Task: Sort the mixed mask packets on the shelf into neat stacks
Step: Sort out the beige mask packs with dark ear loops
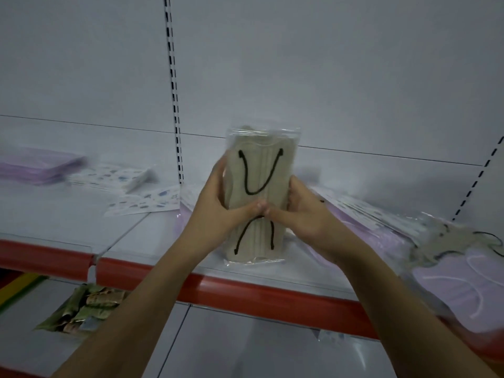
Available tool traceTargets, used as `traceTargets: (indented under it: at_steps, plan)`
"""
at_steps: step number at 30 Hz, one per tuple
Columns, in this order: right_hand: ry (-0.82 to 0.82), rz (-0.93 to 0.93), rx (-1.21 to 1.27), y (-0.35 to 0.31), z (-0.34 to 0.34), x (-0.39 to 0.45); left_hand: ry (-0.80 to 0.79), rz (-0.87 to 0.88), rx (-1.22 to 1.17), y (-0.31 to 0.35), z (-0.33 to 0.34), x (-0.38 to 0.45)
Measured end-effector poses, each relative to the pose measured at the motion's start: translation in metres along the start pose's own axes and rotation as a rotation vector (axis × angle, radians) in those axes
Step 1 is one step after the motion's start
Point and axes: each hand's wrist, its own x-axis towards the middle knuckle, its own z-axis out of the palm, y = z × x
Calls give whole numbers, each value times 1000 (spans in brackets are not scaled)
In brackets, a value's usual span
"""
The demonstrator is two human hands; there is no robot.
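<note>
Both hands grip the beige packet (259, 195) from either side, left hand (218, 211) and right hand (305, 214) with thumbs meeting across its front, holding it upright, long axis vertical, above the shelf (152, 233) between loose packets.

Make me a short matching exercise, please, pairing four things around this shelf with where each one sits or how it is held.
Things:
1. beige mask packet
2. lilac stack
3. patterned white packets
4. green wrapped items

Places:
A. on the lower shelf, at the left
B. far left of the upper shelf, at the back
C. upright at the centre, held between the left hand and right hand
D. lying flat on the upper shelf, just left of the hands

Pairs: 1-C, 2-B, 3-D, 4-A
</note>
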Motion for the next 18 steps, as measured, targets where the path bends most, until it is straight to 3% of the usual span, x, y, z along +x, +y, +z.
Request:
traceTargets:
  at_steps: [3, 8, 13, 18]
  plan:
    - [-15, 29, -158, -1, -16, -3, -7, -76, 17, -9, 1, 0]
    - [365, -17, -499, -26, -74, 1, 29, -141, -14, -9, -4, 15]
    - [55, 102, -1027, -11, -81, -2, 73, -170, -9, -7, -2, 48]
    - [87, 169, -1291, 13, -68, 0, -16, -232, 44, -15, 13, 78]
